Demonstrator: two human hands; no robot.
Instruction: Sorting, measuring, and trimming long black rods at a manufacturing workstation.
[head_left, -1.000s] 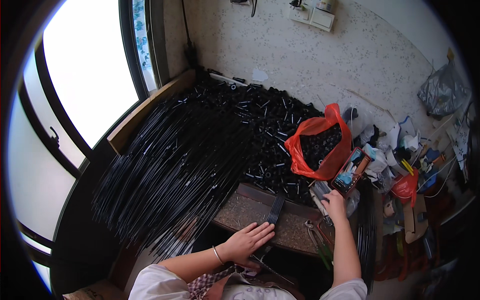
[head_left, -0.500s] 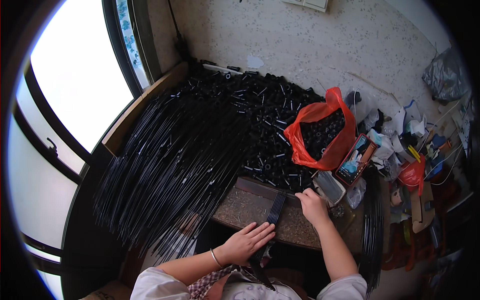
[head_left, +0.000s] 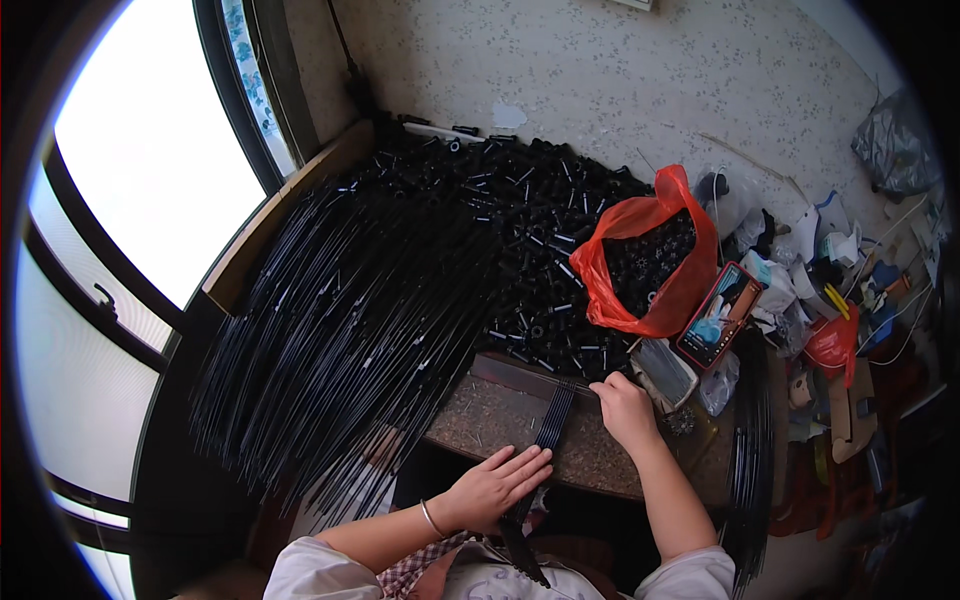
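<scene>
A small flat bundle of thin black rods [head_left: 553,420] lies across a speckled stone slab [head_left: 490,415] in front of me. My left hand [head_left: 497,485] rests flat on the bundle's near part, fingers spread. At the bundle's far end my right hand [head_left: 622,403] is closed, pinching the rod tips. A large fan of long black rods [head_left: 340,320] covers the table on the left. A heap of short black tubes [head_left: 520,230] lies behind the slab.
A red plastic bag [head_left: 650,260] full of small black parts stands open at right of the heap. A phone [head_left: 720,315] lies beside it, next to mixed clutter and a small red bag [head_left: 830,345]. More black rods [head_left: 750,450] hang at right. A window [head_left: 140,170] is left.
My right hand has moved left from the clutter by the phone to the far end of the rod bundle. My left hand stays on the bundle.
</scene>
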